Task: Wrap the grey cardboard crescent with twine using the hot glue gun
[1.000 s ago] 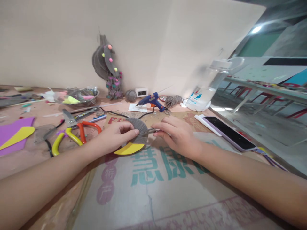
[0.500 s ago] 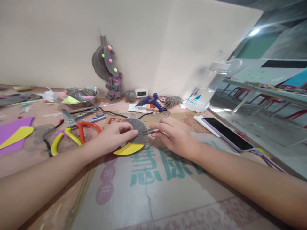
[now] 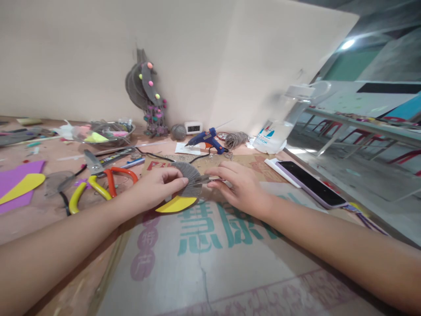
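Note:
My left hand [image 3: 162, 186] pinches a crescent-shaped piece wound with grey yarn [image 3: 189, 171], thumb on top. A yellow part [image 3: 177, 204] shows bare along the lower end of that piece. In my right hand [image 3: 237, 188] is a thin metal tool that looks like tweezers [image 3: 208, 178], gripped between thumb and fingers. Its tip reaches the right edge of the yarn-wrapped piece; what exactly it touches is too small to tell. Both hands are above a printed cardboard sheet [image 3: 158, 281].
Scissors with orange handles [image 3: 113, 180] and yellow-handled pliers [image 3: 79, 197] lie left. Behind are a blue glue gun [image 3: 205, 139], yarn balls [image 3: 178, 131], a clock [image 3: 193, 127] and a yarn-covered moon ornament [image 3: 141, 87]. A water bottle [image 3: 276, 123] and phone [image 3: 312, 184] are right.
Almost nothing differs. Both hands keep their grips on the yarn-wrapped piece and the tweezers; the whole view has shifted very slightly.

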The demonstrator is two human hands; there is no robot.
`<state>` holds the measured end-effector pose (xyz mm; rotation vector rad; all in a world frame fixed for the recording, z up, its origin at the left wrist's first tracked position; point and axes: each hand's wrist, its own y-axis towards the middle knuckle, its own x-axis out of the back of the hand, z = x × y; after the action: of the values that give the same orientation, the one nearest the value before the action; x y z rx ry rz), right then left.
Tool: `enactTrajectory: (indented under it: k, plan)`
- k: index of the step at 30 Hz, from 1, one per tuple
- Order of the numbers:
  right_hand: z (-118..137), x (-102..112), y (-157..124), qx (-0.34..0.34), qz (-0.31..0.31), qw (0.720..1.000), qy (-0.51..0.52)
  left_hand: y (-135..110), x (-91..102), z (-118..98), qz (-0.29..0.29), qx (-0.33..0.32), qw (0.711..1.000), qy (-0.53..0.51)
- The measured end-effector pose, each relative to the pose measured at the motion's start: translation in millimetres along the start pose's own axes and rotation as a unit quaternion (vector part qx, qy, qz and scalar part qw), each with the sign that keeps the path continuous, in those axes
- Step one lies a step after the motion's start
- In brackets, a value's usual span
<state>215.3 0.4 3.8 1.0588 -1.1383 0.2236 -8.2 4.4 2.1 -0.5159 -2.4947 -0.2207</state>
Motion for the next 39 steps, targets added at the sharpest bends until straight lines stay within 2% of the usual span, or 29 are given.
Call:
enactTrajectory:
  k: [5, 20, 24, 31, 39]
  plan:
    - [0.8, -0.2, 0.1, 0.002, 0.006, 1.0, 0.01, -1.7, 0.6, -2.7, 0.008, 0.01, 1.0, -0.02]
    - [1.0, 0.2, 0.8, 0.013, 0.006, 1.0, 0.004, -0.5, -0.3, 1.4, -0.02, 0.042, 0.997, -0.056]
    - [1.8, -0.5, 0.6, -0.003, 0.007, 1.0, 0.013, -0.5, -1.3, 3.6, -0.018, 0.041, 0.996, -0.072]
    - [2.1, -3.0, 0.5, -0.079, 0.028, 0.996, 0.031, -0.4, -0.6, 1.9, 0.003, 0.012, 0.998, -0.069]
    - [-1.4, -3.9, 2.5, -0.067, 0.011, 0.997, 0.04, -0.3, -0.9, -1.7, -0.005, 0.003, 0.998, -0.068]
